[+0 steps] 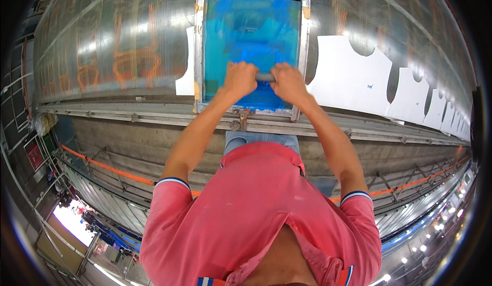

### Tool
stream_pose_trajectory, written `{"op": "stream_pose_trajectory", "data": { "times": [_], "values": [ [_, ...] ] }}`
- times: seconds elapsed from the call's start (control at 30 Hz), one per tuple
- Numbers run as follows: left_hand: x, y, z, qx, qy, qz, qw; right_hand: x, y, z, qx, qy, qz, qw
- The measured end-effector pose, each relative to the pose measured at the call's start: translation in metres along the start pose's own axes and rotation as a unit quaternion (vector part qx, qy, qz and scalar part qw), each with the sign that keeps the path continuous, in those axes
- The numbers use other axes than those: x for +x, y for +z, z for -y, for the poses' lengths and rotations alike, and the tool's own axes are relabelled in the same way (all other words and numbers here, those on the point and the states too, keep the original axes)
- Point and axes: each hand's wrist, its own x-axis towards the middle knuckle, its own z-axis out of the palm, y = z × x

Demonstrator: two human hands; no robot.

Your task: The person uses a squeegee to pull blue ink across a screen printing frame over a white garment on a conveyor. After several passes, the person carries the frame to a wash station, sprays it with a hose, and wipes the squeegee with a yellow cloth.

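Note:
A framed printing screen (218, 35) with blue-green mesh lies flat on the long metal table. Blue ink (264, 99) is smeared over its near half. Both my hands grip the grey handle of a squeegee (265, 76) above the mesh. My left hand (241, 78) is closed around the handle's left end, and my right hand (289, 82) around its right end. The squeegee's blade is mostly hidden under my hands. White cut fabric (185, 76) sticks out from under the screen's left side.
Several white garment pieces (353, 81) lie in a row to the right, the nearest with a small blue print. Orange lines mark the metal table (123, 55). A metal rail (169, 114) runs along its near edge. Clamp hardware (243, 118) sits at the screen's near side.

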Motion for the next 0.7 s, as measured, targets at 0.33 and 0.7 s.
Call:
{"op": "stream_pose_trajectory", "data": {
  "times": [0.33,0.7],
  "values": [
    [-0.037,0.032,-0.009,-0.059,0.038,-0.119,0.99,-0.027,0.031,0.003,0.019,-0.034,-0.105,0.994],
    [0.035,-0.003,0.011,-0.019,0.038,-0.101,0.994,0.03,-0.002,-0.018,-0.019,-0.047,-0.123,0.991]
  ]
}}
